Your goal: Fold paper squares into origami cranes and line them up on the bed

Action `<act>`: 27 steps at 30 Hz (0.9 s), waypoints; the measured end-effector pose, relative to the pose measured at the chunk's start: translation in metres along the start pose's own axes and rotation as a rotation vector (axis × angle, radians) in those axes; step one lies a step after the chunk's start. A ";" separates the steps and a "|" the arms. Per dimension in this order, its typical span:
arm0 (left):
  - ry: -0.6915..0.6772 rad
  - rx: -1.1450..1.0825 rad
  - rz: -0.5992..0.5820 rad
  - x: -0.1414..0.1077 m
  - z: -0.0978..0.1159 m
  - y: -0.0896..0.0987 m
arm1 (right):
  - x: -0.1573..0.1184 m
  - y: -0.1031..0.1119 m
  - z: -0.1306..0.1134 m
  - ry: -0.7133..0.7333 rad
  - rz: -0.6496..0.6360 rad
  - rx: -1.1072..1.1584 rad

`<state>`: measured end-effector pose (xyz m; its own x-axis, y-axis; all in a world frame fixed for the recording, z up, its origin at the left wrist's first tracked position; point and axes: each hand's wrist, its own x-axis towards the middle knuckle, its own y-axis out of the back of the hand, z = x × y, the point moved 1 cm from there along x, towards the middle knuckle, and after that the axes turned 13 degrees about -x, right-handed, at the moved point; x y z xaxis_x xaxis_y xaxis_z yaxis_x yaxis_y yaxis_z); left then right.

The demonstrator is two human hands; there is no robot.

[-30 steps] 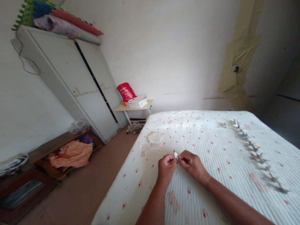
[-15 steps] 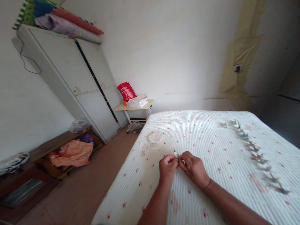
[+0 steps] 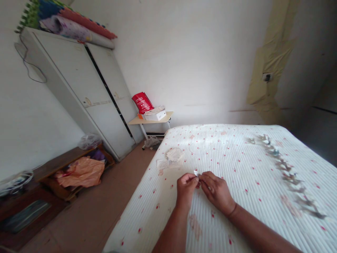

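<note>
Both hands meet above the bed's white, red-dotted cover (image 3: 210, 147). Between their fingertips is a small folded piece of paper (image 3: 196, 173), its pale tip poking up. My left hand (image 3: 185, 189) pinches it from the left, thumb and forefinger closed. My right hand (image 3: 217, 191) grips its other side with bent fingers; most of the paper is hidden by them. Ahead and to the left lie thin printed paper pieces (image 3: 174, 154), some in a round stack and some flat. Along the right runs a row of small folded paper figures (image 3: 285, 167), partly blurred.
Past the bed's far left corner stands a small table (image 3: 135, 121) with a red bag (image 3: 142, 102) and a white box (image 3: 156, 115). A grey cabinet (image 3: 76, 80) leans in view at left, near a low wooden shelf (image 3: 63, 158) with an orange cloth or bag (image 3: 80, 171).
The paper's white tip shows slightly more above my fingers and has shifted a little left. Both hands have turned slightly and stay together.
</note>
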<state>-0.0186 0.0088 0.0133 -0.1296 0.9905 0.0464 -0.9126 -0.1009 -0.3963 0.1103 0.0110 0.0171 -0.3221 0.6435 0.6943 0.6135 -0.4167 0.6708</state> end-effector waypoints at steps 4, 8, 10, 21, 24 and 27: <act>-0.033 0.029 -0.044 0.002 0.002 0.003 | 0.001 0.001 0.003 -0.051 -0.016 0.197; -0.092 0.081 -0.065 0.001 0.004 0.004 | 0.005 0.004 0.002 -0.079 -0.010 0.311; -0.123 0.106 -0.067 -0.001 0.005 0.004 | 0.007 0.006 0.001 -0.132 0.026 0.314; -0.156 0.127 -0.155 -0.004 0.010 0.001 | 0.009 0.007 0.001 -0.197 0.050 0.368; -0.149 0.104 -0.176 -0.004 0.009 0.001 | 0.009 0.007 0.002 -0.185 0.034 0.383; -0.138 0.090 -0.166 -0.003 0.007 0.002 | 0.010 0.007 0.002 -0.173 -0.013 0.429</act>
<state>-0.0229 0.0050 0.0182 -0.0212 0.9725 0.2318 -0.9559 0.0482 -0.2896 0.1132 0.0159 0.0281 -0.2296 0.7597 0.6084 0.8647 -0.1278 0.4858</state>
